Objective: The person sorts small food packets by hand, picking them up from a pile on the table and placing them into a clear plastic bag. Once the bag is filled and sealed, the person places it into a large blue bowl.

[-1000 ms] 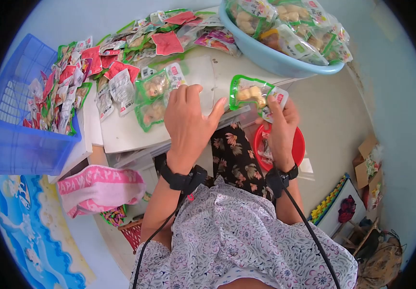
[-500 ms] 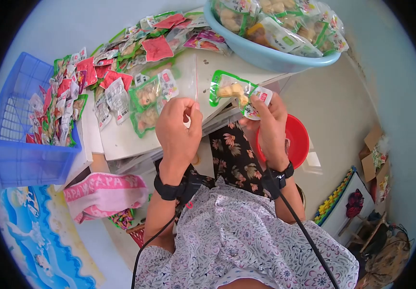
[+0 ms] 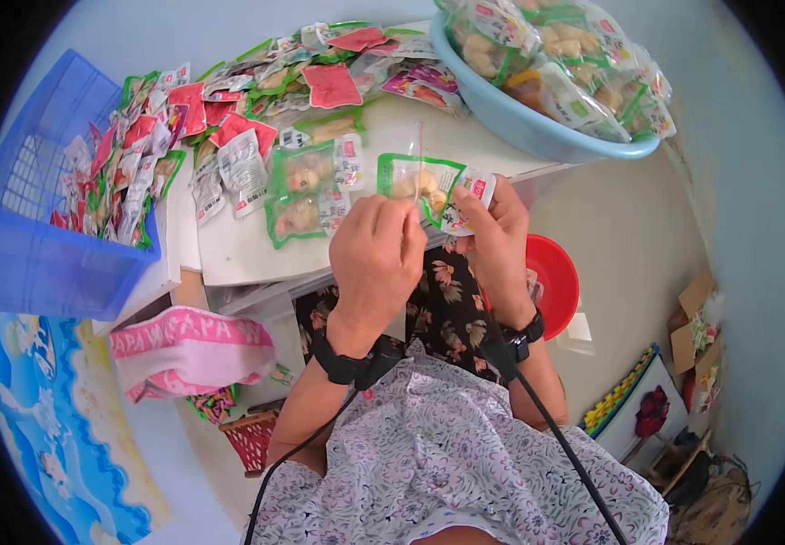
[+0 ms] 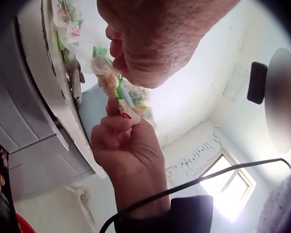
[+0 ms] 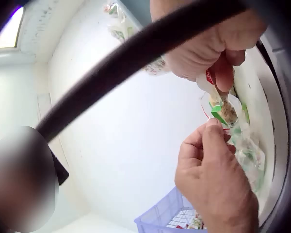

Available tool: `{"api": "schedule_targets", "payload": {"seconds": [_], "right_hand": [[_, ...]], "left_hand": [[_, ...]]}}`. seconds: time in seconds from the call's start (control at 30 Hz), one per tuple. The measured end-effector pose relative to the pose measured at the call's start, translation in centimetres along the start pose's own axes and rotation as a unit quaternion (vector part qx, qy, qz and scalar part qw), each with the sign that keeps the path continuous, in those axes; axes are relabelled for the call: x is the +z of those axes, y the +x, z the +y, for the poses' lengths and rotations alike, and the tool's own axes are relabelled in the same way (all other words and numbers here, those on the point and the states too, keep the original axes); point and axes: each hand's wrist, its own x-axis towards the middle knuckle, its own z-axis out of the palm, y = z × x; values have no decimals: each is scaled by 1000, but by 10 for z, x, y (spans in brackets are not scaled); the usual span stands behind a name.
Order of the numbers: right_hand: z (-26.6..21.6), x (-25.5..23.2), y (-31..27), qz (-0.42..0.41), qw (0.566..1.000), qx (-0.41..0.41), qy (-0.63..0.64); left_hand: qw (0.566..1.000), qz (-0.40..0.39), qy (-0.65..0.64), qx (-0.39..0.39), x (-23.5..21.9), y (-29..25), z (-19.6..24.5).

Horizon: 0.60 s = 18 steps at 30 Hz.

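In the head view my right hand (image 3: 499, 250) pinches a green-bordered snack pack (image 3: 430, 186) by its white printed end. Pale yellow chunks show through its clear window. My left hand (image 3: 377, 263) has its fingertips curled together at the pack's lower left edge. It pinches the red-lined edge of a clear plastic bag (image 5: 205, 109), which stands out round the pack in the right wrist view. That bag stretches left over the table, and two green-edged packs (image 3: 301, 216) lie there side by side. Most of the left thumb is hidden from the head view.
A heap of snack packs (image 3: 333, 86) covers the back of the white table (image 3: 242, 259). At the left stands a blue crate (image 3: 70, 272) with more packs. A light blue basin (image 3: 547, 141) of filled bags is at the back right, a red bucket (image 3: 560, 286) below.
My left hand, earlier spread over the table, has curled its fingers and come to the bag's edge. My right hand has brought the pack leftward, against the left fingertips.
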Motion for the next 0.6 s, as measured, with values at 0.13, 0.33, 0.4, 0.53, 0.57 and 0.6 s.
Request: {"api": "schedule_targets", "payload": {"seconds": [0.13,0.33,0.4,0.53,0.57,0.6], "right_hand": [[-2,7,14,-52,998,22,-12],[19,25,33,-113,992,53,15],[23,34,36,-147,988,47,18],[17,36,42,-255,961,56,-91],[16,38,42,-263,957,47,-110],[17,40,42,-270,953,38,-129]], "left_hand": [[1000,14,-10,9,-1,-2,1],[999,28,-8,38,-6,0,0],[998,41,-28,44,-2,-1,-1],[996,53,-65,45,-4,1,-7],[995,62,-65,42,-6,0,-9],[995,71,-65,40,-9,-1,-13]]}}
